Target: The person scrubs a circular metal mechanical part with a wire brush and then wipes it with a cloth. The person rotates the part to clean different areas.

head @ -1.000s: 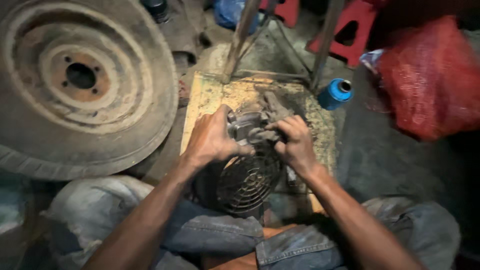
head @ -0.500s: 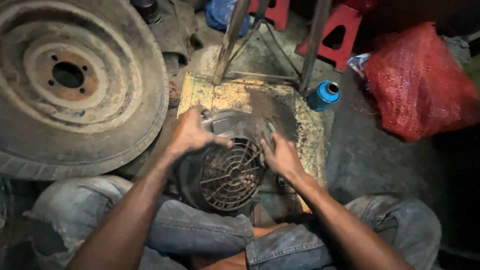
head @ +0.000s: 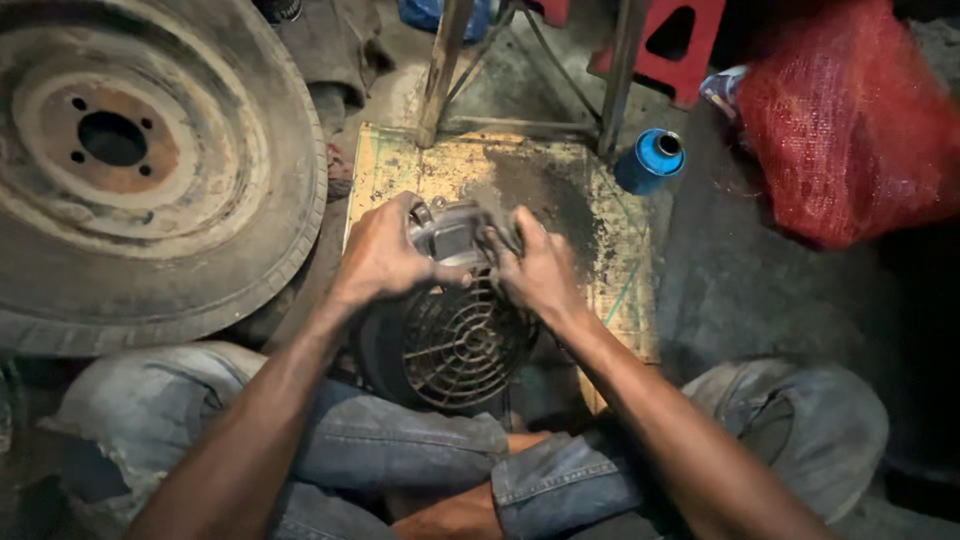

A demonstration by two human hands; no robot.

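Left hand (head: pixel 385 255): fingers wrapped over the left side of the grey box on top of the motor, gripping it.

Right hand (head: pixel 537 270): pressed on the right side of the same box, fingers curled on its edge; whether they pinch a small part there is hard to tell, since the spot is dark and greasy.

Electric motor (head: pixel 455 335): lies between the person's knees at the near edge of the wooden board, its round slotted fan cover (head: pixel 462 345) facing the camera and the terminal box (head: pixel 452 232) uppermost.

Change: half a second ago the hands were spread apart on the rounded housing, the left one high on its far side; now they have drawn together onto the box, and the motor sits with the cover turned more squarely to the camera. I judge that the turning of the body is done and work on the box has resumed.

Wooden board (head: pixel 600 200): yellowish, stained dark at its middle, flat on the floor.

Around it: a worn tyre on its rusty rim (head: pixel 130 160) off the board's left edge; a blue spool (head: pixel 650 160) by the far right corner; a red mesh sack (head: pixel 850 120) further right; metal legs (head: pixel 440 70) at the far edge.
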